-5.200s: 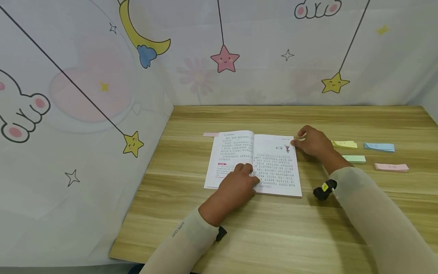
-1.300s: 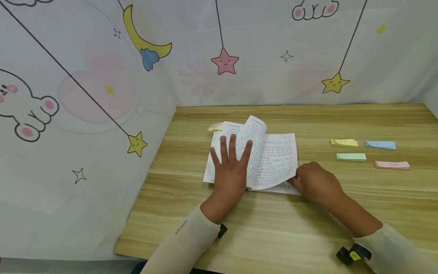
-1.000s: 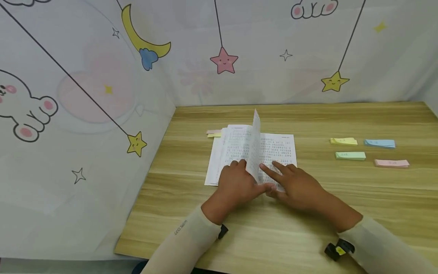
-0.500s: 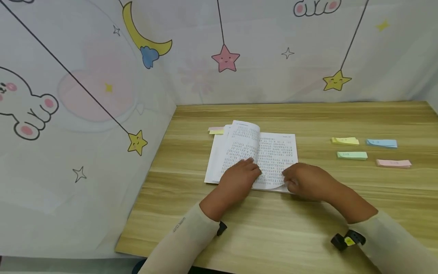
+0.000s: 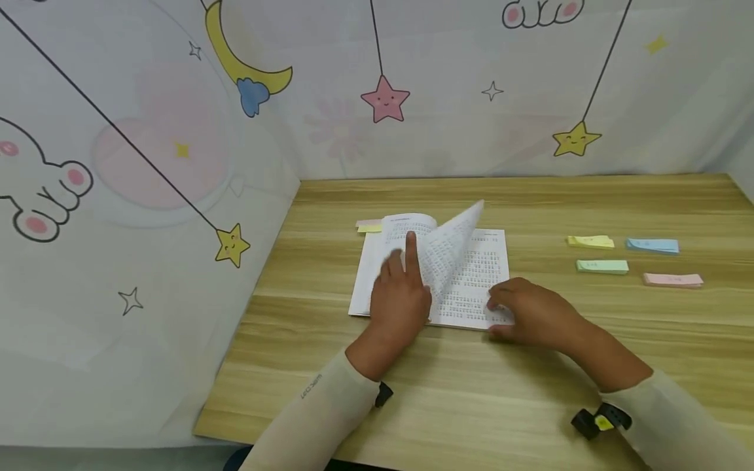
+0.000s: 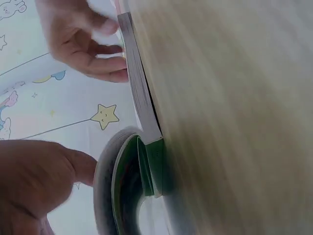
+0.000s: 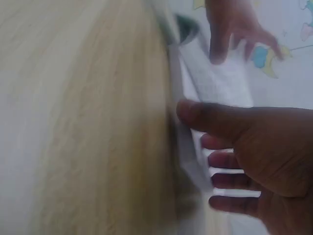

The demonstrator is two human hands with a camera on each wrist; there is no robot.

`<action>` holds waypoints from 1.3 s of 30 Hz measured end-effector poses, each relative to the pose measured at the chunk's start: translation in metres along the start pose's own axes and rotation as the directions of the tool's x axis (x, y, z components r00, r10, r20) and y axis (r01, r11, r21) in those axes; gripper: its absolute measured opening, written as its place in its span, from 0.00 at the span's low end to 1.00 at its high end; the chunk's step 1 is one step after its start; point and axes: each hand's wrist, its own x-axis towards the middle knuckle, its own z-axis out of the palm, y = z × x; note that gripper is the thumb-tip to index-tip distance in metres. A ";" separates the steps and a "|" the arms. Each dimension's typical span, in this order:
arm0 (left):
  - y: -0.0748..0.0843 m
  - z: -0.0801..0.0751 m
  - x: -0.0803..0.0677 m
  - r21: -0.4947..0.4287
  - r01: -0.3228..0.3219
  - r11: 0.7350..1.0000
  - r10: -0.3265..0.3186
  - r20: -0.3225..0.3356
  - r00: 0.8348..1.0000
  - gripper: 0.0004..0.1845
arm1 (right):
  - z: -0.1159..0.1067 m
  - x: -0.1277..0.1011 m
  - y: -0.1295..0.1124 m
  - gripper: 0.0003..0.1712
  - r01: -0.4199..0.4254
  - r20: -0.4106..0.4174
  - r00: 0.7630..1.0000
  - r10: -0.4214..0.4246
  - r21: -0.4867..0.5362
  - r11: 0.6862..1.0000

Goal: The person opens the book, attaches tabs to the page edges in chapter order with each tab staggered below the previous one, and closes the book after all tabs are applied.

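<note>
Raised page now slants between left hand and right hand; 0.5 s ago pages there lay nearly flat. Head view: open book on desk under left fingers, index straight, others bent; right fingers by its near corner, 4 paper strips beyond them. Left wrist view: left thumb against curled pages. Right wrist view: right thumb and fingers apart at book edge, contact unclear.

1 head view from above, facing forward and down across desk to patterned backdrop, 2 wrist views low, close and turned sideways, all 3 sharing the open book
</note>
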 end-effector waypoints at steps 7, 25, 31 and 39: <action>-0.003 -0.006 0.000 0.003 -0.361 0.933 0.355 0.166 0.920 0.20 | -0.008 0.002 0.007 0.08 0.080 0.104 0.991 -0.080 0.011 0.997; -0.003 0.005 -0.001 -0.062 -0.010 0.998 0.005 -0.079 0.997 0.51 | -0.002 0.002 -0.006 0.24 0.016 -0.070 0.997 -0.017 -0.008 1.000; -0.005 -0.002 -0.003 0.059 -0.186 0.981 0.184 0.043 0.982 0.36 | -0.002 -0.002 0.003 0.10 0.075 0.126 0.990 -0.071 -0.022 0.997; 0.002 -0.004 -0.009 -0.067 -0.259 0.964 0.267 0.189 0.945 0.27 | 0.001 0.010 -0.009 0.10 0.311 -0.326 0.880 -0.346 -0.158 0.937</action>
